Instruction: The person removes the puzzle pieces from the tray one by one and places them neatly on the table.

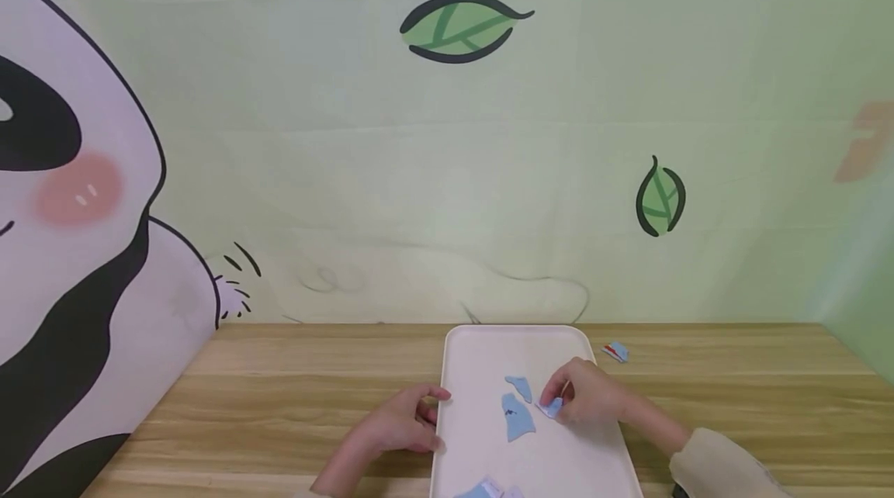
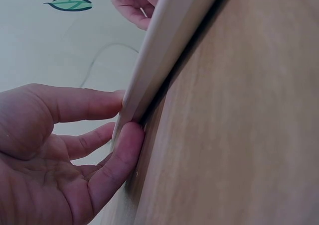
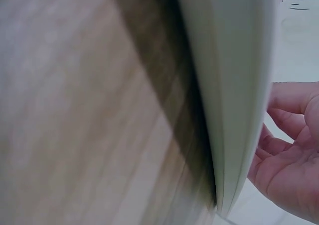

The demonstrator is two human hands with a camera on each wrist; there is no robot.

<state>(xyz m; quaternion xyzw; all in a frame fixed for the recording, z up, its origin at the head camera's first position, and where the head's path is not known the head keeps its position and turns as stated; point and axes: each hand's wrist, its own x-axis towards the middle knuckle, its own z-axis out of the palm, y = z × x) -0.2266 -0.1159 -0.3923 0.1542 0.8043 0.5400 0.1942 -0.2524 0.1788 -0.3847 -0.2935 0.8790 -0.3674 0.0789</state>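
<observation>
A white tray (image 1: 475,358) lies on the wooden table. At its left edge my left hand (image 1: 401,420) holds the rim, with fingertips against the lip and side wall in the left wrist view. Over the tray's right half, my right hand (image 1: 587,393) pinches a small light-blue puzzle piece (image 1: 552,407) low above the surface; the fingers partly cover it. Just left of it lie a narrow blue piece (image 1: 520,387) and a larger blue piece (image 1: 518,418). More blue and pale purple pieces (image 1: 482,489) are cut off at the bottom of the head view.
One blue and red piece (image 1: 616,351) lies on the table (image 1: 321,374) beyond the tray's right edge. Behind the table hangs a pale green backdrop (image 1: 391,172) with a panda and leaves. A small dark object (image 1: 680,491) shows below the right sleeve.
</observation>
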